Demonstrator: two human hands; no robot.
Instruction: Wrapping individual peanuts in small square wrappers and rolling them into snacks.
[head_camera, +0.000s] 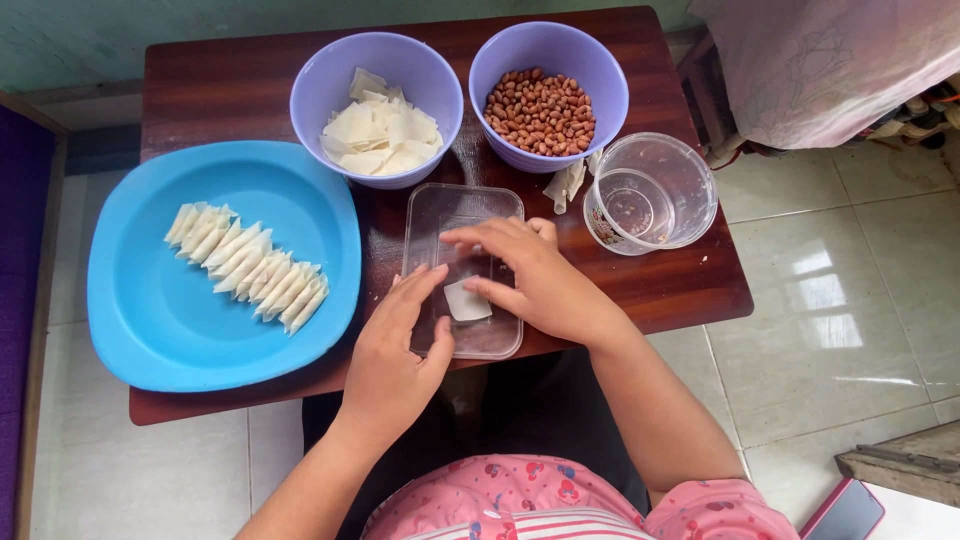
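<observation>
A small white pastry wrapper piece (466, 301) lies on a clear plastic lid (463, 212) in the middle of the dark wooden table (230, 90). My right hand (535, 280) rests over it, fingertips pressing its upper edge. My left hand (395, 345) lies on the lid's left side, fingers extended toward the wrapper and thumb on the lid's near edge. Neither hand has lifted anything.
A blue plate (150, 320) at left holds a row of several folded white pastries (250, 265). Behind stand a lilac bowl of white wrappers (378, 125), a lilac bowl of peanuts (541, 110) and a clear plastic tub (650, 195). Tiled floor lies to the right.
</observation>
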